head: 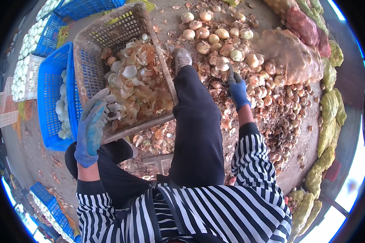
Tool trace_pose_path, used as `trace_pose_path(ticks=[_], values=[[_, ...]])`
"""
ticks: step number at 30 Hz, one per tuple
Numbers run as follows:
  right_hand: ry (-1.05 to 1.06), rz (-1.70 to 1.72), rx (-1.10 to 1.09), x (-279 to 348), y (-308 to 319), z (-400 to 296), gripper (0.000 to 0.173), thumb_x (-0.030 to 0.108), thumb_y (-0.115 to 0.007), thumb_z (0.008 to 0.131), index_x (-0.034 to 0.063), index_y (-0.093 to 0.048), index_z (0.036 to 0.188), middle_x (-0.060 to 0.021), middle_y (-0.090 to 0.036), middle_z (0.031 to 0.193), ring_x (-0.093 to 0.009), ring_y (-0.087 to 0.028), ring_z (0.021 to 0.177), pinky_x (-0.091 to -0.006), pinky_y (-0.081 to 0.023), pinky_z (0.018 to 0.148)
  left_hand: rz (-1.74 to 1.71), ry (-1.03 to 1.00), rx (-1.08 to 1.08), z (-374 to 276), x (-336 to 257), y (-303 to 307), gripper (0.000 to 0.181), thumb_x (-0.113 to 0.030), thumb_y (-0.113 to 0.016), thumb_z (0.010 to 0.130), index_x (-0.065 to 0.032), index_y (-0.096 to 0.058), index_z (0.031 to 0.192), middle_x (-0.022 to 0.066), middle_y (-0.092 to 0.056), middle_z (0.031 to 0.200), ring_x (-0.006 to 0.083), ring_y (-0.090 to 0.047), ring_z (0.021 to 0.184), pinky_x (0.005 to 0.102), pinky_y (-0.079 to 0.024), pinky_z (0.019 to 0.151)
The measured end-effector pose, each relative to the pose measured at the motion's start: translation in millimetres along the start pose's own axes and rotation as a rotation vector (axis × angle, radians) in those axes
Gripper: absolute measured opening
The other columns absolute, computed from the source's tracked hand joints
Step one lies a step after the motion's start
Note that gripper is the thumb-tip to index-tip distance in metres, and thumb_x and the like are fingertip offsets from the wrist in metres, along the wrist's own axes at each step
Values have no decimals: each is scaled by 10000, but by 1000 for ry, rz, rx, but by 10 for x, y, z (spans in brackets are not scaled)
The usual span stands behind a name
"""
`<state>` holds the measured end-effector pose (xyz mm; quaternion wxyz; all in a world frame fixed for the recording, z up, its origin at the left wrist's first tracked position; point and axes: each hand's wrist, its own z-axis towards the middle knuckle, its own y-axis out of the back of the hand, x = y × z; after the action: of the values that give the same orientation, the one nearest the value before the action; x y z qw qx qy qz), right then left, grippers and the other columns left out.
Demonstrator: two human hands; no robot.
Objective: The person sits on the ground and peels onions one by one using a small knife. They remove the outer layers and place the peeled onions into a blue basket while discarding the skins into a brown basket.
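In a blue work glove with a grey coating, my left hand [95, 121] is over the near left side of a dirty plastic crate [121, 132]. Its fingers are apart and I see nothing held in them. Onion skins [143, 82] heap inside the crate, with a pale peeled onion [130, 71] on top. My right hand [238, 89], also gloved, grips a knife [230, 70] whose handle is mostly hidden by the fingers. The blade's tip is beside or against an unpeeled onion [222, 63] among many others on the floor.
Blue crates [48, 100] with peeled onions [60, 112] stand left of the dirty crate. A mesh sack [292, 54] lies beyond the right hand, near a pile of small onions [292, 112]. Yellow-green sacks [328, 112] line the right side. My leg [197, 130] extends between crate and onions.
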<state>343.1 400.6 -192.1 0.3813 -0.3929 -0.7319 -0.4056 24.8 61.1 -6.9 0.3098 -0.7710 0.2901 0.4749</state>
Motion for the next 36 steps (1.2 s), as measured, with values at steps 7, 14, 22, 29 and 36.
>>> trace_pose_path(ticks=[7,14,22,29,36], values=[[173,235,385,1697,-65,-1547,515,333,-526,1044,12,-466,1443,-31,-584,765,-56,-472,481,-203,-399,392,-180,33,201,-59,71,-185,499,-257,-562,1020,8,-478,1435,148,-628,1258,230,-666,1079,361,-564,899],[133,236,767,2023,-696,-2505,552,302,-525,1047,-33,-399,1468,-45,-596,778,-63,-499,503,-200,-420,416,-497,-165,338,-219,-173,-329,715,-352,-675,962,-34,-343,1509,135,-556,1348,223,-619,1179,377,-559,958],[288,35,932,1824,-1186,-2717,516,303,-516,1059,-40,-427,1433,-32,-605,812,-59,-527,570,-211,-444,548,-455,-208,116,-402,-220,111,694,-269,-724,912,14,-403,1458,126,-558,1328,215,-581,1214,374,-537,1006],[711,-98,732,1624,-1331,-2726,489,218,-596,1003,-35,-471,1402,-85,-628,884,-148,-620,695,-257,-488,616,130,-396,-173,-377,-193,503,645,-253,-818,809,-4,-538,1335,104,-624,1197,190,-616,1119,345,-507,992],[1106,-486,624,1875,-1650,-2736,483,98,-657,905,79,-552,1377,-116,-609,876,-308,-637,698,-394,-509,599,704,-552,-211,-382,-11,628,733,-349,-861,748,-17,-544,1320,136,-607,1216,234,-602,1141,362,-474,995]])
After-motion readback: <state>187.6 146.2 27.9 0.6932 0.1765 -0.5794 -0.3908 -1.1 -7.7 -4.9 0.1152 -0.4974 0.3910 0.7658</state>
